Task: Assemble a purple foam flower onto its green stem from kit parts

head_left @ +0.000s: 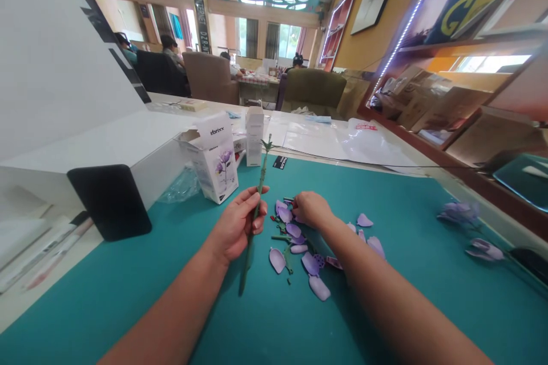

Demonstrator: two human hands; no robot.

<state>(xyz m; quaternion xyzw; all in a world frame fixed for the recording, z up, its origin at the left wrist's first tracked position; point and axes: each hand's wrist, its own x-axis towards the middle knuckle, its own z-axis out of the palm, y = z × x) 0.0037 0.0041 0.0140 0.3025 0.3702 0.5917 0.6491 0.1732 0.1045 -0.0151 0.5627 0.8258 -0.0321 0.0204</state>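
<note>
My left hand (237, 222) grips a long green plastic flower stem (261, 174) upright-tilted, its leafy tip pointing away from me and its lower end reaching down over the teal cutting mat (411, 205). My right hand (310, 209) rests with bunched fingers on a scattered pile of lilac plastic petals (277, 260) and small green parts (280, 238). Its fingertips hide whatever lies directly beneath them. Two finished lilac flowers (458, 212) lie farther right on the mat.
An open white product box (216, 159) with a purple flower picture stands beyond my left hand, beside a clear plastic bag (180, 185) and a black tablet-like slab (109, 202). A white carrier bag (368, 140) lies beyond the mat. Several people sit in armchairs in the background.
</note>
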